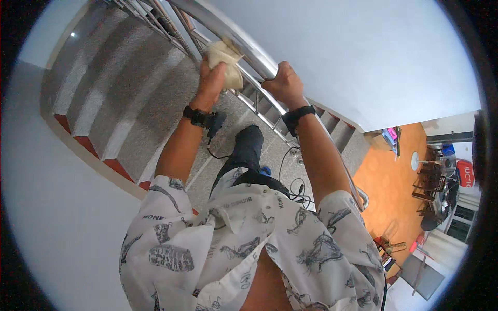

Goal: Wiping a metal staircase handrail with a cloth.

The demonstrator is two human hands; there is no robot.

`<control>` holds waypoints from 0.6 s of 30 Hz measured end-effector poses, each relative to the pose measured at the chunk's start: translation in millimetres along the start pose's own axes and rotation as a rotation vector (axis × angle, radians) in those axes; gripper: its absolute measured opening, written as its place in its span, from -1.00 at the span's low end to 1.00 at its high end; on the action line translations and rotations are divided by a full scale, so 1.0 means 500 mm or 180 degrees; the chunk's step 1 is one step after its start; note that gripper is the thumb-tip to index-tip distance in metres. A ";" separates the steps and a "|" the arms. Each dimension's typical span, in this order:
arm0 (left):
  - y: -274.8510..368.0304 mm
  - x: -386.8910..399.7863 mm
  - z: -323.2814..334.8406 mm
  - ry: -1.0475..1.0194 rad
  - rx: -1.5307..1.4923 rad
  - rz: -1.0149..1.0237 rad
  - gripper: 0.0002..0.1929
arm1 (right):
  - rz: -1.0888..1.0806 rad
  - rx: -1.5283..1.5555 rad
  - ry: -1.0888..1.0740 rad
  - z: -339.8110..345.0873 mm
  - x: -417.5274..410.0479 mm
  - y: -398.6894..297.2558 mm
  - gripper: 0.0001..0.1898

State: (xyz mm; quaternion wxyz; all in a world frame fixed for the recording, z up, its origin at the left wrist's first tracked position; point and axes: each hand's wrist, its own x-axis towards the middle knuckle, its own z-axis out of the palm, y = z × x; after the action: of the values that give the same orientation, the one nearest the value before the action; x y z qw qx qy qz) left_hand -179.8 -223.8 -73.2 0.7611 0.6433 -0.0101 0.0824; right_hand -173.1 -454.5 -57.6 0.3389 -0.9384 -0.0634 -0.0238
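A folded beige cloth (227, 56) is in my left hand (212, 82), with the fingers behind it and the thumb on the near side. The cloth lies against a polished stainless-steel handrail (253, 48), and its upper edge is blurred. Farther right along the same handrail, my right hand (287, 82) is wrapped over the tube. Black straps circle both wrists. The left strap carries a small black device (215, 123) with a cable running from it.
Grey stone stairs (116, 77) rise at the left, and more steps (342, 134) lie beyond the lower rails (256, 110). Loose black cables (299, 194) hang near my waist. An orange floor (383, 179) at the right holds a standing fan (415, 161), chairs (426, 179) and a cardboard box (378, 140).
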 end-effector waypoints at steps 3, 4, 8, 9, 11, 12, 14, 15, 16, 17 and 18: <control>0.116 0.005 0.004 0.1430 -0.0462 0.0866 -0.50 | -0.0072 0.0125 0.0040 -0.003 -0.006 -0.002 -0.46; 0.160 0.009 0.007 0.1451 -0.0460 0.1039 -0.51 | -0.0076 0.0094 0.0070 -0.011 -0.006 0.000 -0.45; 0.195 0.084 -0.008 0.1729 0.0012 0.1506 -0.52 | 0.0053 -0.0130 -0.0082 -0.024 0.002 -0.001 -0.37; 0.138 0.118 -0.047 0.1846 0.0373 0.1819 -0.46 | 0.0110 -0.0147 -0.0055 -0.017 -0.002 -0.010 -0.39; 0.042 0.172 -0.101 0.2044 0.1583 0.2505 -0.41 | 0.0066 -0.0157 -0.0095 -0.015 0.001 -0.018 -0.40; 0.007 0.173 -0.100 0.2047 0.1564 0.2472 -0.41 | 0.0077 -0.0201 -0.0097 -0.014 0.001 -0.011 -0.40; -0.064 0.171 -0.098 0.1190 0.3724 0.2493 -0.36 | 0.0089 -0.0220 -0.0089 -0.003 -0.001 -0.003 -0.40; -0.086 0.172 -0.118 0.0710 0.3914 0.2583 -0.34 | -0.0018 -0.0100 0.0013 0.003 -0.004 0.000 -0.41; -0.100 0.189 -0.144 0.0730 0.3904 0.2512 -0.34 | -0.0132 0.0025 0.0104 0.009 -0.003 0.000 -0.42; -0.103 0.194 -0.152 0.0425 0.4554 0.2544 -0.38 | -0.0049 -0.0041 0.0002 0.004 -0.006 0.001 -0.43; -0.095 0.195 -0.152 0.0073 0.5190 0.2565 -0.42 | 0.0035 -0.0104 -0.0101 -0.005 -0.005 -0.002 -0.45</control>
State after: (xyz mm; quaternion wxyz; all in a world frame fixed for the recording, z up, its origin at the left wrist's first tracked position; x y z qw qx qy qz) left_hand -84.1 -145.8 -120.9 -0.0164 0.9292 -0.1653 0.3303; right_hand -175.9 -455.8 -55.3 0.3226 -0.9444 -0.0631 -0.0081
